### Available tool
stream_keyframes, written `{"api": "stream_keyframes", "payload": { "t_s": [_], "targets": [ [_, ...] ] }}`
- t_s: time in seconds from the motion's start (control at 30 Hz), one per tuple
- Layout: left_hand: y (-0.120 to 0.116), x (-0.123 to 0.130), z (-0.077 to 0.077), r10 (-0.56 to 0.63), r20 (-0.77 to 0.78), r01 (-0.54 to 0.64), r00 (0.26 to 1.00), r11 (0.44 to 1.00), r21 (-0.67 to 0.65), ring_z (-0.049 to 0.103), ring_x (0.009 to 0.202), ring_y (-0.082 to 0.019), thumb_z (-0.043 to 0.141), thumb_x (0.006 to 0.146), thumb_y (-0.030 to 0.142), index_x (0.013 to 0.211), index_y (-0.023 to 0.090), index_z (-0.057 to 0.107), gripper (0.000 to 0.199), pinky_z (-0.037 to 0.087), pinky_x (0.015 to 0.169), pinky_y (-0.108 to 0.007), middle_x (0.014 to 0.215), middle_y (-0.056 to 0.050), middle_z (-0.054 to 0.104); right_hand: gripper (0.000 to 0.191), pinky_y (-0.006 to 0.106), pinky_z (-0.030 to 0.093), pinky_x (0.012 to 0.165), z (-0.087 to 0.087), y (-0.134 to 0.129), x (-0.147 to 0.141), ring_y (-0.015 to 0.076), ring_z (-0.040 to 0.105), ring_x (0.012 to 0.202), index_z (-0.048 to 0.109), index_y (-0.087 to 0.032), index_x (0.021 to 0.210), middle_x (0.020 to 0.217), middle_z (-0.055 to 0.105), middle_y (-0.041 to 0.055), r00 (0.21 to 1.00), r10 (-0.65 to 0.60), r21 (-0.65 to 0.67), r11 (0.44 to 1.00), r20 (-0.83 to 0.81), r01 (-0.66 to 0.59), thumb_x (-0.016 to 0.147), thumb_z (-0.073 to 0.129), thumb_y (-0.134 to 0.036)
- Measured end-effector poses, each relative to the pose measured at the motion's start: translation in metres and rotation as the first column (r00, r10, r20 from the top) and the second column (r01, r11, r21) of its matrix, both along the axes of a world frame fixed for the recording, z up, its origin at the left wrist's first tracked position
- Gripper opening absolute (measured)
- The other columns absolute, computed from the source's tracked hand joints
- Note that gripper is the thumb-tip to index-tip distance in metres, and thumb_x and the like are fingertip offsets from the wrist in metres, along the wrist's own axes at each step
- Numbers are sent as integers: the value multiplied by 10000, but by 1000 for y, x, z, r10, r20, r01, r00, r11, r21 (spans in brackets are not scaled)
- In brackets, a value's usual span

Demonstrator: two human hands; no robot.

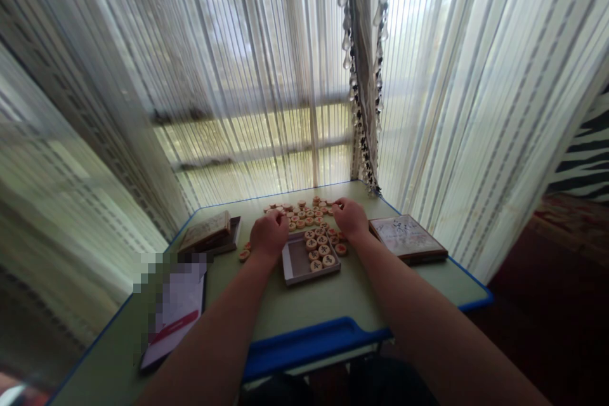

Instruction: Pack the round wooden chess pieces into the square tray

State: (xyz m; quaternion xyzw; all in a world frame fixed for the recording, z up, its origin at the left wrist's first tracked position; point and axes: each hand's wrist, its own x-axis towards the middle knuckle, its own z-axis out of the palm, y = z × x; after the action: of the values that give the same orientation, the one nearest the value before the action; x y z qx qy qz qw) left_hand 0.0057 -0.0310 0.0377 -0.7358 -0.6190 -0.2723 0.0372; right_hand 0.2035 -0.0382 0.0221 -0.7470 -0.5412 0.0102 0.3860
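Round wooden pieces with characters lie in a loose heap [302, 216] toward the back of the green table [280, 317]. In front of the heap is a shallow open box [295, 260]; several pieces with dark characters lie flat in its right part, and its left part is bare. My left hand [269, 233] is closed at the heap's left edge, behind the box's left corner; what its fingers hold, if anything, is hidden. On the heap's right side, my right hand [351, 218] has its fingers pinched at a piece. A red-marked piece [340, 249] lies right of the box.
At the right lies a flat decorated box [407, 236]. Another box [209, 232] with a tilted lid is at the left, above a tablet-like object [178, 311]. Sheer curtains [257, 76] hang behind the table; a blue tray edge [304, 342] lines the front.
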Motion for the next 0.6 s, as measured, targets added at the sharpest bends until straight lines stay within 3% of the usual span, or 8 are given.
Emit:
{"api": "stream_keyframes", "payload": {
  "t_s": [0.13,0.33,0.5,0.6],
  "targets": [
    [1,-1,-1,-10,-69,5,998,998,-68,584,752,-195,360,782,372,803,206,619,308,384,623,-265,778,-65,647,290,252,387,708,-1,0,-1,178,591,805,662,-190,877,860,669,75,1000,9,-8,1000,19,-9,768,423,-313],
    [5,1,-4,-136,-155,118,978,985,-123,575,750,-186,379,766,362,766,205,618,285,377,619,-263,780,-55,640,279,253,386,702,-1,0,-3,180,594,804,664,-193,854,857,671,80,999,14,-7,1000,34,-14,764,423,-299],
    [6,1,-7,-198,-146,178,969,974,-139,567,720,-165,398,755,417,737,205,615,304,361,602,-248,754,-37,637,285,246,384,716,4,-4,-5,176,589,822,665,-180,870,875,669,83,1000,15,-18,1000,15,-15,763,434,-307],
    [4,0,-7,-200,-134,180,971,973,-145,559,707,-155,399,753,421,726,195,619,317,356,608,-242,745,-37,636,274,245,383,701,9,-17,-11,170,587,790,666,-180,848,840,670,72,998,65,40,997,6,-66,752,433,-289]
  ]
}}
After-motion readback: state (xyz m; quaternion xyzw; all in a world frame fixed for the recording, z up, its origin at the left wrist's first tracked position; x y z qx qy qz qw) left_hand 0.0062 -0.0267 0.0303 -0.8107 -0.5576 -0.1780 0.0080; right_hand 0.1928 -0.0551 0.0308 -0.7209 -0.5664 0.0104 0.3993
